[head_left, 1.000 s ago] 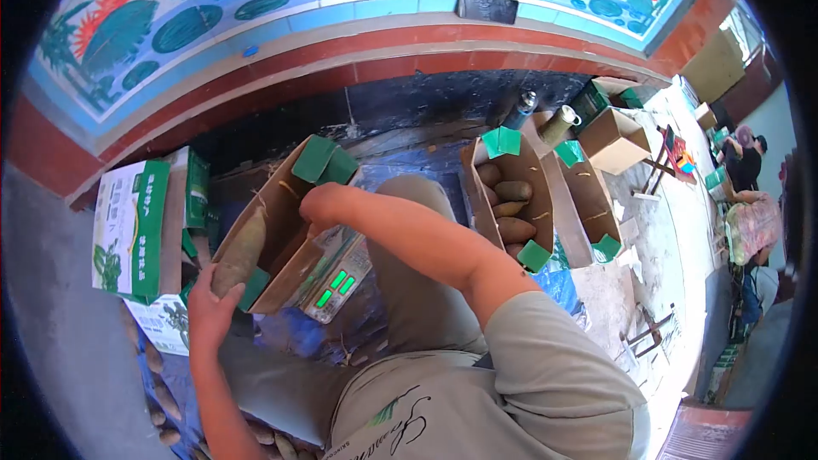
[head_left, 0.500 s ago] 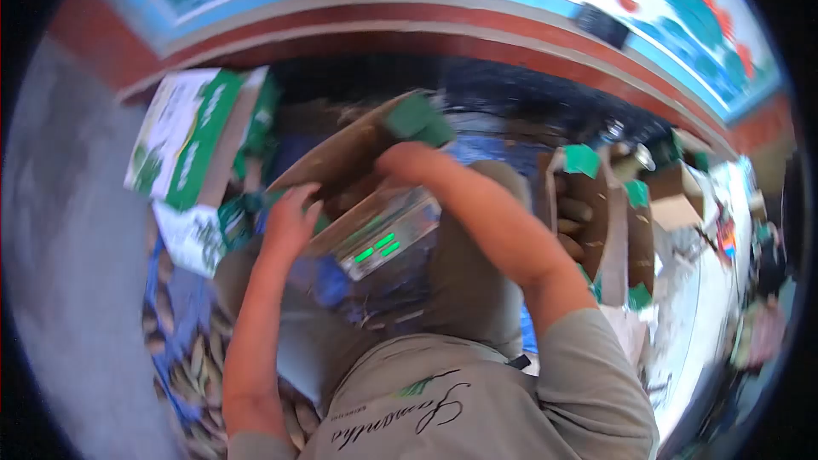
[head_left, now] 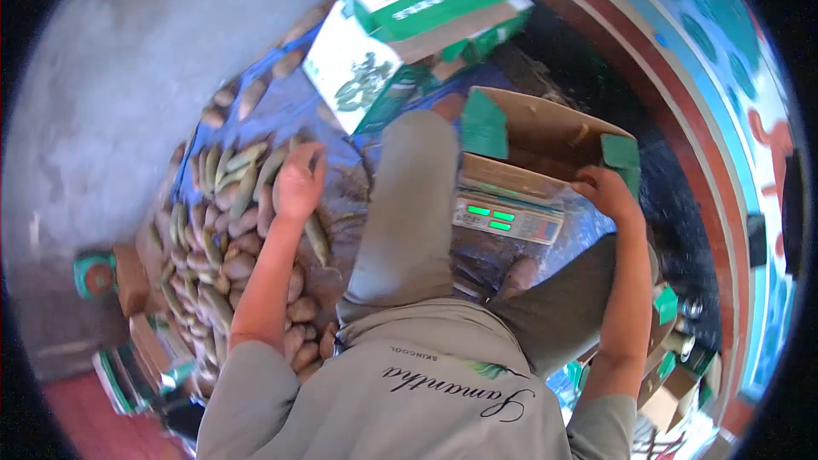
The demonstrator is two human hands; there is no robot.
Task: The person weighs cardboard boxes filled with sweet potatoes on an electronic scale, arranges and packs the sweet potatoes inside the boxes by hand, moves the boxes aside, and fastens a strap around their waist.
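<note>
Left hand (head_left: 300, 183) has swapped the carton (head_left: 554, 119) for the tuber pile (head_left: 243, 221), loosely spread (nothing in it that I can see). Only the right hand (head_left: 607, 192) minds the carton's rim, grip unclear; carton seems on the scale (head_left: 503, 217).

scale (head_left: 509, 217) digits: too small; open box (head_left: 518, 177) floor: hidden; left hand (head_left: 300, 183): blurred; printed carton (head_left: 443, 8): cut off

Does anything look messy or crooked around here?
A little: several vegetables lie scattered near the blue sheet's edge, apart from the main pile. The upper green-and-white box also seems to sit crooked on the white box below.
</note>
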